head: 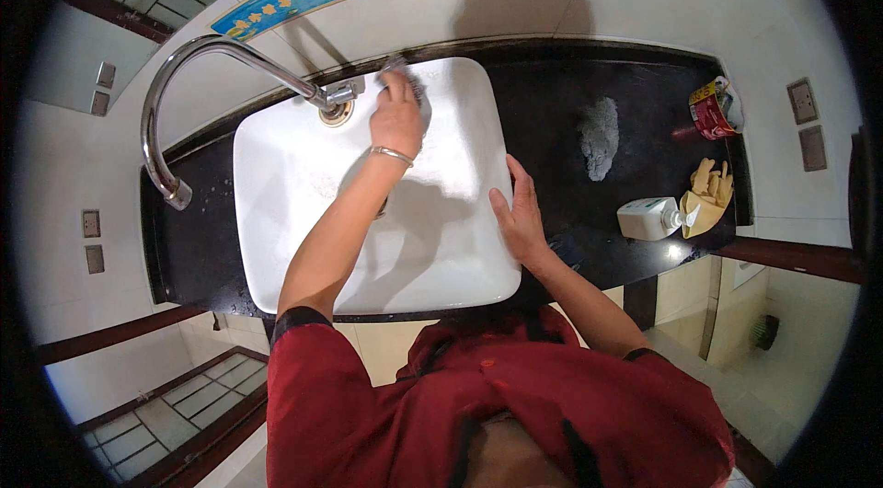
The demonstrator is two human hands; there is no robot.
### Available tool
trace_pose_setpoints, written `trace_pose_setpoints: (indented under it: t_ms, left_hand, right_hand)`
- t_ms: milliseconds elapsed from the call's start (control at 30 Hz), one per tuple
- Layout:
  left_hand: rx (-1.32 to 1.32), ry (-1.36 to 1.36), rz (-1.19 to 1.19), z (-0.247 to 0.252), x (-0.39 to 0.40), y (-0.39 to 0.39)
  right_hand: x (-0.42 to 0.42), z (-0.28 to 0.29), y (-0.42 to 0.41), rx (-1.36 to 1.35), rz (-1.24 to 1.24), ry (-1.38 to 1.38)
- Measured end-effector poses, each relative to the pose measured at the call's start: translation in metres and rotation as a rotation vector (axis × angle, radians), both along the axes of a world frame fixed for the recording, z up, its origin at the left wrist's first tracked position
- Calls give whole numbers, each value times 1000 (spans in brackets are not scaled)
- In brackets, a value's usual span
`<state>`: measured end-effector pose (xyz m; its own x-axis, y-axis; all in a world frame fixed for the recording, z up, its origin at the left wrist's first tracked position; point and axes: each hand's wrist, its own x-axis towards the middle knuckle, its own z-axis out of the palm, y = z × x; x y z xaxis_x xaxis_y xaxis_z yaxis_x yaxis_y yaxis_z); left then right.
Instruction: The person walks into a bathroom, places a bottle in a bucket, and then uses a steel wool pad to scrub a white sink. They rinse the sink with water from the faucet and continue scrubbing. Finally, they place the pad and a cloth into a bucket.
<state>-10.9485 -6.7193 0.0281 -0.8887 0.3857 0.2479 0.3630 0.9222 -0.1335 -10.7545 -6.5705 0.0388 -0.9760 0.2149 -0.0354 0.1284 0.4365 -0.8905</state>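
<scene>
A white ceramic washbasin (441, 267) sits on a black stone counter, with a chrome gooseneck faucet (219, 45) at its back left. My left hand (398, 117), a bangle on its wrist, presses a blurred grey scouring pad (416, 84) against the basin's back rim, just right of the faucet base. The pad partly hides under the fingers. At the basin's right rim rests my right hand (519, 217), its thumb and fingers apart and holding nothing. The forearm above the bowl covers part of the drain.
Farther right on the black counter (545, 108) lies a greyish-white patch of powder or foam (600, 139). Near the right end are a white pump bottle (648, 219), yellow rubber gloves (709, 195) and a red packet (712, 112). A tiled wall stands behind the basin.
</scene>
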Motion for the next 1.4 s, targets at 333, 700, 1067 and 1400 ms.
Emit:
trace_pose_setpoints:
  t_ms: [333, 700, 1067, 1400]
  left_hand:
    - [306, -188, -520, -32, 59, 34]
    - [134, -195, -372, -50, 16, 22]
    - [510, -831, -953, -38, 147, -33]
    - [117, -1100, -825, -20, 137, -102]
  right_hand:
    - [0, -9, 1, -45, -4, 79]
    - [-3, -9, -2, -49, 6, 113]
    - [-4, -23, 0, -53, -10, 162]
    - [0, -4, -3, 7, -21, 124]
